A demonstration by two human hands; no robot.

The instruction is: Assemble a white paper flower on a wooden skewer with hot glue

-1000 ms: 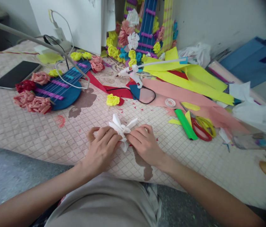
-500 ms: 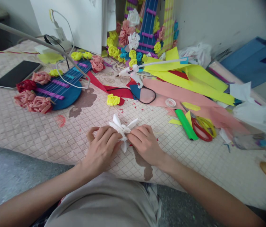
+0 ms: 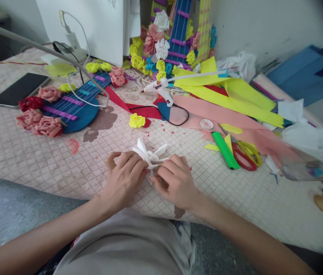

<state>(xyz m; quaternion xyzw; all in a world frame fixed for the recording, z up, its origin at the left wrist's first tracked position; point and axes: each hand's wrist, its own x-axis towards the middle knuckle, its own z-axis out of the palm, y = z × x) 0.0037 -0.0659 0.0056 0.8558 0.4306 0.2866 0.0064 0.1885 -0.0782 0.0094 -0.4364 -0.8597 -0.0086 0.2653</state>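
A white fabric flower (image 3: 150,154) with pointed, folded petals is held just above the quilted tablecloth, near the front edge. My left hand (image 3: 127,175) is closed on its left side, thumb and fingers pinching the material. On the right, my right hand (image 3: 177,181) has bent fingers at the flower's lower petal, which is partly hidden by the fingertips. A yellow fabric rose (image 3: 137,120) lies a little beyond the flower.
A blue guitar-shaped craft (image 3: 81,110) with pink roses lies left, beside a black tablet (image 3: 20,89). A glue gun (image 3: 161,89) with its cord sits behind. Scissors (image 3: 247,154), a green glossy strip (image 3: 226,150) and yellow and pink fabric strips lie right.
My right hand has shifted slightly down and curled at the flower's lower petal, which pointed toward me before. My left hand keeps its place on the flower.
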